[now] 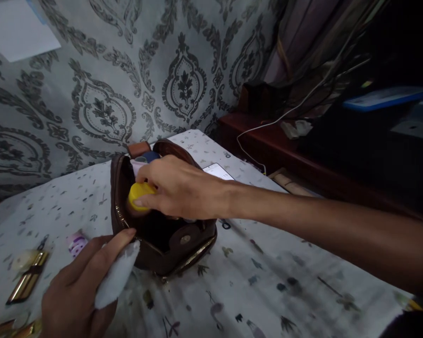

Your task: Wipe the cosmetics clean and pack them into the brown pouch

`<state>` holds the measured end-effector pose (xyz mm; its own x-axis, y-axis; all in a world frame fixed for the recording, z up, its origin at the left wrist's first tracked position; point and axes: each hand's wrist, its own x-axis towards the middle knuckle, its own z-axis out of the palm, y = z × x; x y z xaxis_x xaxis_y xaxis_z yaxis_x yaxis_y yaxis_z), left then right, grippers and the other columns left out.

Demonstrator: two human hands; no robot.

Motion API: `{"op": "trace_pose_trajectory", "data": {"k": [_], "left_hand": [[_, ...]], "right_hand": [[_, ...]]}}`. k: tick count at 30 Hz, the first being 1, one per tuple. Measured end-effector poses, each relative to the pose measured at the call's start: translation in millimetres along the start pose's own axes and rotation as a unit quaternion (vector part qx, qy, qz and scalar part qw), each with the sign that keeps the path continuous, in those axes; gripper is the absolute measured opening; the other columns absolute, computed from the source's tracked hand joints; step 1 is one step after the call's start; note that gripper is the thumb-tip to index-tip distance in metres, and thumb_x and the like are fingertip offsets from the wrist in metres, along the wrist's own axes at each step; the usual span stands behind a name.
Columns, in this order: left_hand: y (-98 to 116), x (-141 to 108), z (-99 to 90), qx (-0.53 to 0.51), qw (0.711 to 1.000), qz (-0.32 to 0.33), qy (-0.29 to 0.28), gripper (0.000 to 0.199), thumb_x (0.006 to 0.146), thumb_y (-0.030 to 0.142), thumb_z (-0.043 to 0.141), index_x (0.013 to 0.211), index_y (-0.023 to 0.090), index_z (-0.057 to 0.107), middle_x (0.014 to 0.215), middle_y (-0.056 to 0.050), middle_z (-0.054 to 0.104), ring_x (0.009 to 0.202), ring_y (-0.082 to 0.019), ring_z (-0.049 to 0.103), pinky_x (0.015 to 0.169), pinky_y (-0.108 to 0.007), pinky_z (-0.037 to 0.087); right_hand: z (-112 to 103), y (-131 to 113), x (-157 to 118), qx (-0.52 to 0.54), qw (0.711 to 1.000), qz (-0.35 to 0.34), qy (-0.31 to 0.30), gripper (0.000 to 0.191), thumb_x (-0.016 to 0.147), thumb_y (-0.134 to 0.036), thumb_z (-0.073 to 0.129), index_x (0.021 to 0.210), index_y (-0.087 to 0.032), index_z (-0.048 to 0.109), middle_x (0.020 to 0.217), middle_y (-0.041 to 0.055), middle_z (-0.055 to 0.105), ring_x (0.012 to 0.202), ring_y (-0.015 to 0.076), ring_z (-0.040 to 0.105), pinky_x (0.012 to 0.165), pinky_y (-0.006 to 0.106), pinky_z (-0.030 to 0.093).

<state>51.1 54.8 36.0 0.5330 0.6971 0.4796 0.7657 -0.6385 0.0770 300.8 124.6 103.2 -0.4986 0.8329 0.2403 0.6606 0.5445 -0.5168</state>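
A brown zip bag stands unzipped on the bed-like patterned cloth, its gold zip and round snap showing. Inside its mouth, my right hand is closed on a yellow-capped container, whose lower part is hidden in the bag. A pale item and a dark blue round one sit behind my fingers at the bag's far side. My left hand is closed on a folded white cloth or tissue, its fingertip against the bag's near left rim.
Left of the bag lie a purple-and-white patterned item, a gold-and-black cosmetic tube and a blurred pale round thing. A lit phone lies behind my right wrist. A white cable trails over the dark red furniture.
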Motion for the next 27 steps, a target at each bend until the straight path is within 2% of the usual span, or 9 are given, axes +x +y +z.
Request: {"op": "trace_pose_trajectory", "data": {"k": [4,6,10,13,16,19,23,27], "left_hand": [[-8.4,-9.9,2.3,0.027,0.999,-0.010,-0.016,0.067,0.082,0.026,0.043,0.147,0.037,0.041,0.119,-0.006,0.068,0.100,-0.028,0.068,0.068,-0.034,0.058],[-9.9,-13.3,2.6,0.025,0.999,-0.006,-0.027,0.069,0.081,0.026,0.043,0.149,0.037,0.038,0.118,-0.007,0.067,0.097,-0.027,0.069,0.066,-0.033,0.057],[-10.8,-19.6,2.8,0.045,0.998,-0.015,-0.030,0.070,0.082,0.028,0.041,0.151,0.039,0.037,0.112,-0.008,0.068,0.086,-0.026,0.069,0.061,-0.033,0.056],[-12.7,-23.7,3.0,0.064,0.997,-0.024,-0.029,0.065,0.084,0.034,0.040,0.149,0.036,0.041,0.112,-0.010,0.069,0.089,-0.029,0.069,0.063,-0.037,0.056],[-11.9,-22.6,2.5,0.056,0.998,-0.024,-0.032,0.059,0.089,0.031,0.037,0.147,0.033,0.043,0.112,-0.008,0.069,0.091,-0.025,0.069,0.069,-0.033,0.054],[-5.5,-16.4,1.4,0.046,0.999,-0.015,-0.012,0.053,0.094,0.030,0.034,0.146,0.034,0.044,0.115,-0.006,0.066,0.093,-0.020,0.068,0.071,-0.028,0.052],[2.5,-9.7,0.9,0.041,0.999,-0.015,-0.008,0.052,0.097,0.028,0.031,0.146,0.036,0.044,0.113,-0.006,0.064,0.086,-0.016,0.067,0.066,-0.025,0.052],[2.2,-8.1,1.5,0.011,1.000,-0.004,0.007,0.051,0.097,0.024,0.034,0.146,0.032,0.046,0.110,-0.007,0.067,0.085,-0.017,0.068,0.069,-0.026,0.054]], "right_hand": [[-8.2,8.2,-3.3,0.090,0.992,-0.030,0.081,0.015,0.088,-0.026,0.061,0.078,-0.016,0.063,0.075,-0.0045,0.057,0.081,0.0113,0.061,0.069,0.023,0.043],[-10.1,10.5,-4.7,0.127,0.986,-0.043,0.101,0.014,0.088,-0.023,0.060,0.075,-0.017,0.063,0.072,-0.0062,0.057,0.084,0.0111,0.063,0.073,0.023,0.045],[-12.8,10.5,-5.9,0.101,0.994,-0.007,0.041,0.007,0.084,-0.018,0.066,0.078,-0.017,0.065,0.070,-0.0063,0.057,0.088,0.0134,0.063,0.075,0.024,0.045],[-14.7,9.7,-6.9,0.100,0.995,-0.007,0.023,0.005,0.087,-0.020,0.063,0.083,-0.016,0.065,0.073,-0.0056,0.058,0.088,0.0129,0.062,0.076,0.024,0.046],[-16.8,10.1,-8.2,0.108,0.994,-0.018,0.017,0.007,0.089,-0.021,0.060,0.089,-0.015,0.064,0.079,-0.0034,0.061,0.089,0.0132,0.062,0.076,0.025,0.047],[-17.8,11.2,-8.9,0.125,0.992,-0.001,0.030,0.011,0.090,-0.024,0.061,0.096,-0.016,0.065,0.083,-0.0011,0.064,0.086,0.0141,0.063,0.072,0.024,0.049],[-19.0,13.8,-8.6,0.189,0.980,0.044,0.041,0.019,0.092,-0.030,0.060,0.105,-0.017,0.065,0.074,-0.0019,0.064,0.069,0.0116,0.064,0.059,0.021,0.048],[-24.2,16.3,-10.3,0.257,0.964,0.052,0.051,0.022,0.092,-0.033,0.063,0.106,-0.017,0.066,0.071,-0.0014,0.066,0.061,0.0103,0.063,0.051,0.018,0.048]]}}
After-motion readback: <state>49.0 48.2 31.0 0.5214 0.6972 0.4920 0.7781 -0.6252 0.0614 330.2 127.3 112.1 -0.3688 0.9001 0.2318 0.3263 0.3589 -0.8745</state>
